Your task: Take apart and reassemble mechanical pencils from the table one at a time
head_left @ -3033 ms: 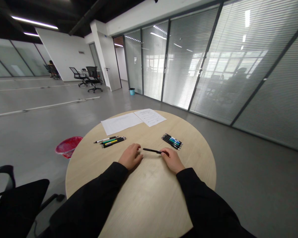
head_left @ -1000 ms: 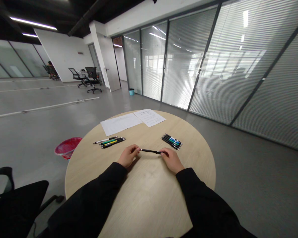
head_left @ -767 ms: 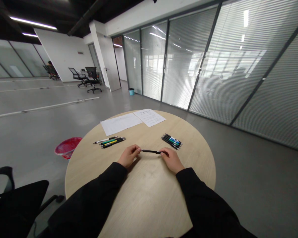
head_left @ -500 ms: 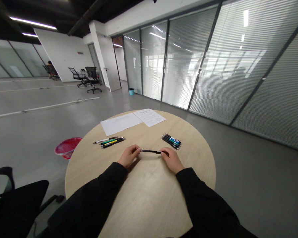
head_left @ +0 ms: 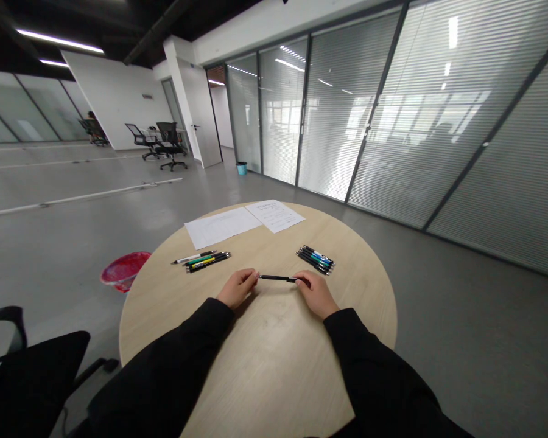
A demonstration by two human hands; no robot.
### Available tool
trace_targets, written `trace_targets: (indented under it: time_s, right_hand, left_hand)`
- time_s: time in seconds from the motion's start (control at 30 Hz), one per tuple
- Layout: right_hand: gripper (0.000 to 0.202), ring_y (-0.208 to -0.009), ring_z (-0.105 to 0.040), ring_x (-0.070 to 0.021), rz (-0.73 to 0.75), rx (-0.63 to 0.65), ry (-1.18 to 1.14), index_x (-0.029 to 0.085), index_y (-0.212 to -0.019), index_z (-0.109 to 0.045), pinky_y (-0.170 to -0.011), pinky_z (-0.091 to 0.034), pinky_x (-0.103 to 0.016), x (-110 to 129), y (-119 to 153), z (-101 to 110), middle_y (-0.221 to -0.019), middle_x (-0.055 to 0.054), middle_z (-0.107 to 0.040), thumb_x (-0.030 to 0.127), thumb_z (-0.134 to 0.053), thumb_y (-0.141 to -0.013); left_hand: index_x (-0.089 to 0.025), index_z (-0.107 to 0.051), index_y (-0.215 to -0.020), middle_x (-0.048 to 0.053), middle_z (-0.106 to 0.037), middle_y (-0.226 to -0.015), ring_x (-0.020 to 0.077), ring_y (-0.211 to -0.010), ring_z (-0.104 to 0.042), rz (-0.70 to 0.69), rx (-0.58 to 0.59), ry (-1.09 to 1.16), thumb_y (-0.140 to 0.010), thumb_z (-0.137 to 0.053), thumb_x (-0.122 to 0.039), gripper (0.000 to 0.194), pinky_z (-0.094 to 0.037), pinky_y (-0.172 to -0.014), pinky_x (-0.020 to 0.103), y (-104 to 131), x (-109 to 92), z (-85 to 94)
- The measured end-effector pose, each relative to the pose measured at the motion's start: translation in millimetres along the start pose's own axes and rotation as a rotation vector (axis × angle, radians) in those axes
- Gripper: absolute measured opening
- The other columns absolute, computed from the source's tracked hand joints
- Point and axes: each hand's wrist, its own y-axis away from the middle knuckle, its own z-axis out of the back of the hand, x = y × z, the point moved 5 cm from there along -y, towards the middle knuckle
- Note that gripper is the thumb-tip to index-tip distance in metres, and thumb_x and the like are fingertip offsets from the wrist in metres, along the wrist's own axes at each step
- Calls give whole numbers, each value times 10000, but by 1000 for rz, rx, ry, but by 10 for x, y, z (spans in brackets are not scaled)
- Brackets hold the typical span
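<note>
A slim black pen [head_left: 276, 278] lies level between my hands, just above the near-middle of the round table [head_left: 274, 365]. My left hand [head_left: 238, 288] pinches its left, pointed end between thumb and fingers. At the other end, by the clip, my right hand [head_left: 316, 294] has its fingers closed around the barrel. Beyond my left hand lies a loose group of pens [head_left: 207, 261] with white, green, yellow and black barrels. A tighter row of pens [head_left: 315, 260], black, blue and green, lies beyond my right hand.
Two printed paper sheets [head_left: 223, 227] lie at the table's far edge. On the floor to the left stands a red bin [head_left: 124, 272], with a black office chair [head_left: 31, 383] nearer to me. Glass partitions with blinds [head_left: 393, 134] run along the right.
Almost nothing differs. Both hands keep their hold on the black pen in the same place; my left hand's fingers shift only very slightly.
</note>
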Motion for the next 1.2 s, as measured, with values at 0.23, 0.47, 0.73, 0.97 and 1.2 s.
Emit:
trace_targets:
  time_s: [0.23,0.47,0.73,0.97,1.2]
  right_hand:
    - [192,-879,-638,-200,7,-2,10,209,-951,-717,-815,-477,-325,10,0,3,-945,-52,-714,189,-536,-890]
    - [193,-874,-635,-197,13,7,23,210,-955,-721,-800,-472,-317,22,4,4,-947,-51,-714,170,-543,-893]
    - [194,-877,-637,-203,41,-7,14,204,-960,-723,-802,-473,-327,-1,1,3,-944,-56,-718,173,-546,-888]
    - [191,-885,-640,-207,30,-26,-12,209,-950,-724,-810,-483,-335,-27,-4,12,-948,-57,-718,180,-547,-886]
    - [186,-893,-641,-208,38,-37,-14,206,-952,-720,-822,-484,-339,-33,-5,5,-951,-58,-717,180,-548,-885]
  left_hand:
    - [-202,-443,-571,-40,-417,-507,122,-502,-369,16,5,-29,-905,-435,-590,511,-305,-530,268,-4,14,-1]
    - [-198,-468,-598,-36,-444,-533,127,-530,-388,-10,-7,-19,-908,-455,-557,474,-321,-551,268,3,-27,12]
    - [-181,-528,-773,-41,-485,-630,120,-591,-432,-82,26,90,-906,-531,-482,329,-360,-585,249,-15,44,-19]
    - [-171,-568,-869,-30,-525,-681,117,-591,-492,-83,48,195,-865,-620,-453,287,-397,-573,244,-24,76,-31]
    - [-164,-580,-958,-16,-560,-733,122,-607,-532,-67,56,220,-827,-667,-459,335,-438,-585,254,-23,78,-64]
